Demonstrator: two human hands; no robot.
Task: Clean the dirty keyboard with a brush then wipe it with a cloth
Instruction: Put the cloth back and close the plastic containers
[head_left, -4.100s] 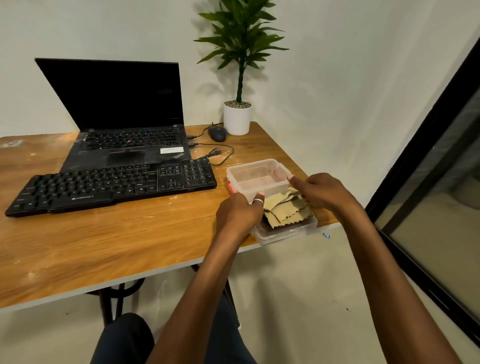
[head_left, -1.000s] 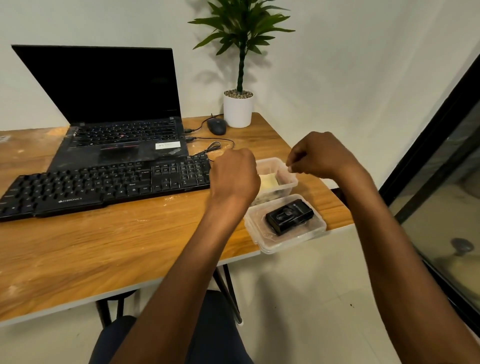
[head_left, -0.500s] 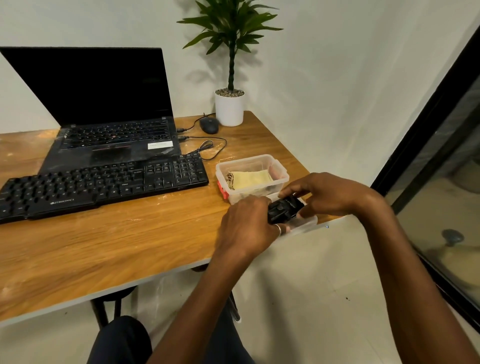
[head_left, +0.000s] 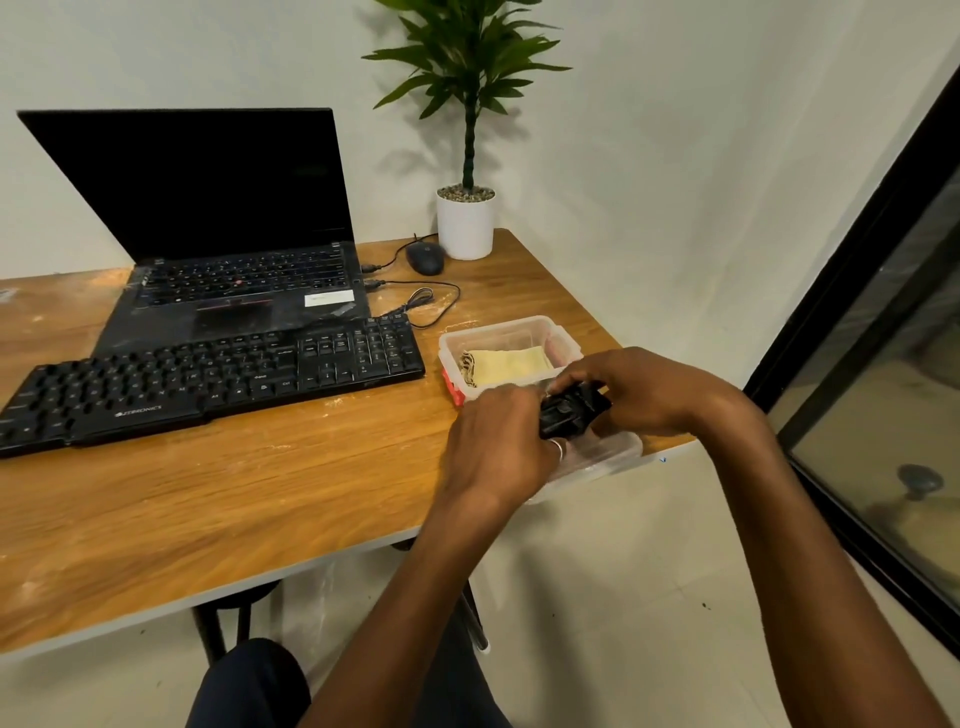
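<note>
**Both hands on the brush, keyboard not yet touched**

- Left hand: your fingers are curled round the near end of a small black brush. There is a ring on one finger.
- Right hand: your fingers and thumb pinch the far end of the same item. Neither hand is free. The two-handed grip suggests you are opening or unfolding it, but the moving part is hidden under your fingers.
- Brush: a compact black block held just above the table's right corner. Its bristles are not visible, so calling it the brush is a judgement from the task.
- Clear lid: lies flat under your hands at the table edge, likely set there as a tray.
- Plastic box: sits open just beyond your hands.
- Cloth: yellow and folded inside the box, probably parked there until the wiping step.
- Keyboard: black, to the left of the box and well apart from both hands. Pale dust shows on the wood around it.
- Laptop: open behind the keyboard, with its screen dark.
- Mouse and potted plant: at the back of the table.
</note>
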